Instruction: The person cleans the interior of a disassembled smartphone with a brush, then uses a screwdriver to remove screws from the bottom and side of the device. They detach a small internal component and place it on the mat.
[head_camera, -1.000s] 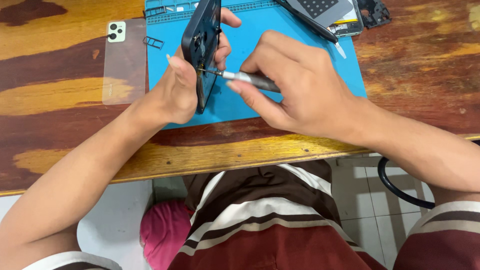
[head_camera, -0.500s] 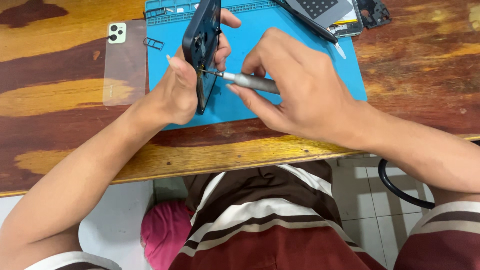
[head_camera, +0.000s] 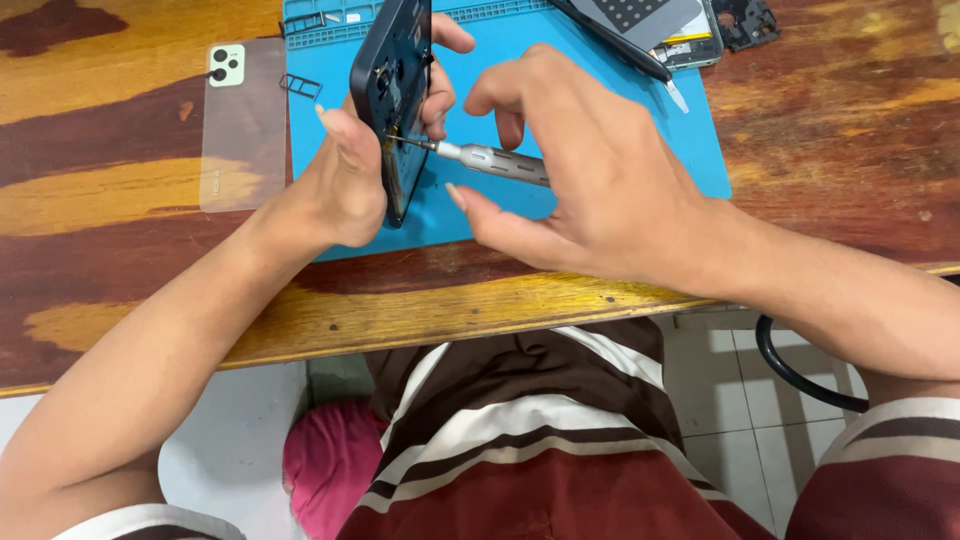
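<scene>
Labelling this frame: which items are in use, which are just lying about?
In use: left hand, phone frame, right hand, screwdriver, blue mat.

Lying about: clear back cover, SIM tray, opened phone, black cable.

Right hand (head_camera: 600, 190): I see its fingers now spread open off the screwdriver (head_camera: 490, 160), where they were curled round it before.
Screwdriver: more of its shaft shows now.
</scene>
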